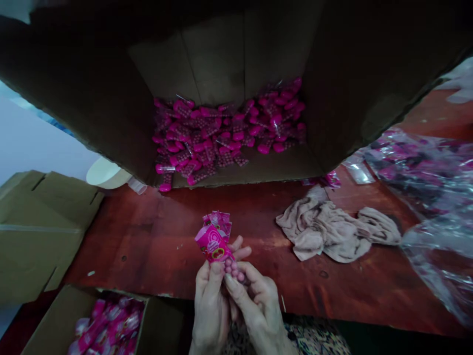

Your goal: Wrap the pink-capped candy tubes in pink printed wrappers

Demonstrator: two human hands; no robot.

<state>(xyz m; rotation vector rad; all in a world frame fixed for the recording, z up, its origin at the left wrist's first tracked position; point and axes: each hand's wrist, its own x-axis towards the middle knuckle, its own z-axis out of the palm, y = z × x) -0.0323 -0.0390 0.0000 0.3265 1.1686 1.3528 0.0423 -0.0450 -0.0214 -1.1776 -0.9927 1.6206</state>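
Note:
My left hand pinches the lower edge of a pink printed label between thumb and fingers. My right hand is closed round a small container of pink balls, its thumb pressing near the label's bottom. The label seems to cover the container's upper part; I cannot tell how far. Two fingers of the right hand stretch out behind it. Just beyond, several more pink printed labels lie on the red wooden table.
A large cardboard box opens toward me, with many pink-capped clear bottles inside. A smaller box at lower left holds pink packets. A crumpled cloth, clear plastic bags, a white bowl and folded cardboard lie around.

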